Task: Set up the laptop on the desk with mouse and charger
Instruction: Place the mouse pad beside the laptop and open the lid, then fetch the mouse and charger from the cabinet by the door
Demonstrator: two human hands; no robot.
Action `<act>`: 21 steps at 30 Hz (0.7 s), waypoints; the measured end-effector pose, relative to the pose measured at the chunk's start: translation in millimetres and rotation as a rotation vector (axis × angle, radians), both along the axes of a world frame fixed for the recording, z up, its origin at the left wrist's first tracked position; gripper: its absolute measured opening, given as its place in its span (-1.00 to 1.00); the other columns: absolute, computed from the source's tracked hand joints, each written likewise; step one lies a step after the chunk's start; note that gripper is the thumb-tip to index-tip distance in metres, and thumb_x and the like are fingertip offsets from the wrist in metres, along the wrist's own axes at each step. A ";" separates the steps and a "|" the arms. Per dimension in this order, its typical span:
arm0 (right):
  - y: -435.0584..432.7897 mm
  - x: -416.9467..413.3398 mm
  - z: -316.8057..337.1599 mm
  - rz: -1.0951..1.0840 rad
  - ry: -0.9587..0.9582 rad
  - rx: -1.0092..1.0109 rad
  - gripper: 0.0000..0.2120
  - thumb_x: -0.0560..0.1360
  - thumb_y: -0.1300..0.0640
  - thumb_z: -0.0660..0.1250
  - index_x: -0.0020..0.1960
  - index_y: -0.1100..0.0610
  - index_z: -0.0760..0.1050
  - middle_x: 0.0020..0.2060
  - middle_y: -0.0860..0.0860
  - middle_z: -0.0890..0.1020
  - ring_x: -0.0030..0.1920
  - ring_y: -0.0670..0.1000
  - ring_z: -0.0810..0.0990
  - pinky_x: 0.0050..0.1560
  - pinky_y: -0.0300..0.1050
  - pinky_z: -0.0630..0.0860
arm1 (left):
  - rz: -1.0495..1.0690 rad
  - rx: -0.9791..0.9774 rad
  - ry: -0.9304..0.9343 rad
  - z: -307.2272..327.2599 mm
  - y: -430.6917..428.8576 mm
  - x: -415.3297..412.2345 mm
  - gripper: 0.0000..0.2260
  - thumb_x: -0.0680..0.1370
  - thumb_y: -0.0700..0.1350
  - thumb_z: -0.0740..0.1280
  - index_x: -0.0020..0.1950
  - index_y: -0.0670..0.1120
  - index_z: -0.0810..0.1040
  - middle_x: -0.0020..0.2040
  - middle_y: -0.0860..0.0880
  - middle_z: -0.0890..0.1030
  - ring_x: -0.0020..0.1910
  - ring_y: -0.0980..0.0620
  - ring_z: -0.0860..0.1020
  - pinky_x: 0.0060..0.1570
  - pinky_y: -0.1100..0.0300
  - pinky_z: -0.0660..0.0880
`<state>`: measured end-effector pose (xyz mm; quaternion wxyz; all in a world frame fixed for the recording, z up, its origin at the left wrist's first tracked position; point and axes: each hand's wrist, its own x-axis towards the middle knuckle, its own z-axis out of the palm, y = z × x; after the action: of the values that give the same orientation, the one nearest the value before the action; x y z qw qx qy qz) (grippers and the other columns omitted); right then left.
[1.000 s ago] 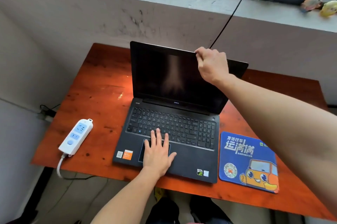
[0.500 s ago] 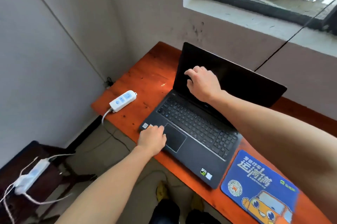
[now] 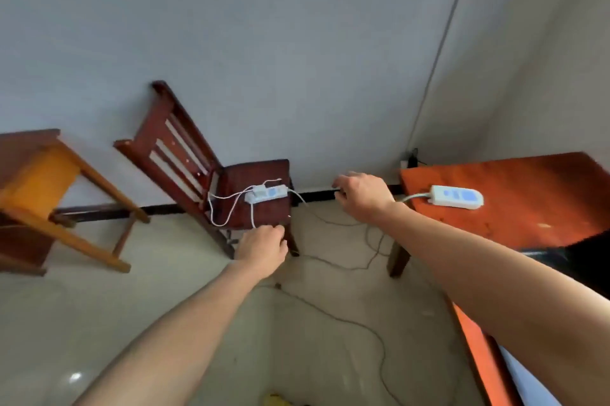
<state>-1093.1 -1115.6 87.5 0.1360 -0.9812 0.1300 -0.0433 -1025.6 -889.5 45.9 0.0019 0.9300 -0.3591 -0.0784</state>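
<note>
Just beyond both hands (image 3: 262, 243) (image 3: 361, 194), charger (image 3: 259, 189) lies on chair (image 3: 272, 212).

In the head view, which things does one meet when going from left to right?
Light wooden table, dark chair back, left hand, right hand, white power strip on the orange desk.

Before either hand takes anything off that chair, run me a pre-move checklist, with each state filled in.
1. Left hand empty: cannot tell; fingers curled at the chair seat's front edge, blurred.
2. Right hand empty: ok; holds nothing, in the air.
3. White strip and white cables on the seat: ok, in view.
4. What those cables belong to: cannot tell.
5. Desk power strip free: ok; nothing plugged in on top.
6. Floor clear underfoot: not ok; a dark cable trails across.
</note>
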 end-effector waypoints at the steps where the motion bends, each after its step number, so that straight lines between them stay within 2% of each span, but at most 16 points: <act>1: 26.9 26.4 1.6 0.049 0.000 0.010 -0.74 0.52 0.06 0.20 0.16 0.02 0.53 0.09 0.05 0.63 0.07 0.19 0.59 -0.01 -0.02 0.51 | 0.054 -0.004 0.003 0.3 31.0 16.4 -0.81 0.56 0.01 0.19 -0.01 -0.05 0.53 -0.02 -0.06 0.64 -0.01 -0.15 0.60 -0.13 0.07 0.46; 7: 198.7 163.7 3.1 0.318 0.039 0.016 -0.73 0.55 0.00 0.17 0.18 0.01 0.52 0.07 0.04 0.62 0.06 0.17 0.59 -0.02 0.01 0.54 | 0.341 0.003 0.008 14.1 209.8 103.4 -0.87 0.56 -0.03 0.20 -0.11 -0.05 0.48 -0.12 -0.05 0.61 -0.11 -0.10 0.59 -0.23 0.13 0.42; 10: 271.1 210.3 3.1 0.441 0.069 -0.001 -0.72 0.55 -0.02 0.17 0.19 0.00 0.52 0.09 0.03 0.61 0.08 0.17 0.59 0.00 0.01 0.53 | 0.454 -0.006 0.000 20.7 285.4 130.5 -0.86 0.56 -0.03 0.21 -0.05 -0.06 0.52 -0.12 -0.03 0.61 -0.14 -0.06 0.58 -0.22 0.12 0.50; 16: 414.7 319.0 -5.8 0.712 0.096 -0.048 -0.69 0.56 -0.01 0.17 0.27 -0.02 0.48 0.16 0.03 0.61 0.14 0.13 0.58 0.04 -0.02 0.50 | 0.705 -0.041 -0.011 14.3 419.3 178.7 -0.84 0.56 0.00 0.21 -0.01 -0.05 0.52 -0.09 -0.04 0.62 -0.12 -0.06 0.58 -0.27 0.16 0.36; 21: 539.7 435.1 -25.4 0.876 0.105 -0.044 -0.71 0.56 0.00 0.19 0.24 -0.04 0.50 0.13 -0.01 0.62 0.14 0.11 0.59 0.04 -0.03 0.51 | 0.881 -0.074 -0.006 6.2 529.2 255.4 -0.82 0.54 -0.03 0.19 -0.01 -0.08 0.52 -0.08 -0.09 0.63 -0.10 -0.12 0.58 -0.24 0.15 0.37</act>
<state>-658.1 -575.8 62.1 0.1138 -0.9473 -0.2923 0.0654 -770.2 -360.3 52.1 0.0673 0.9938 0.0693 -0.0546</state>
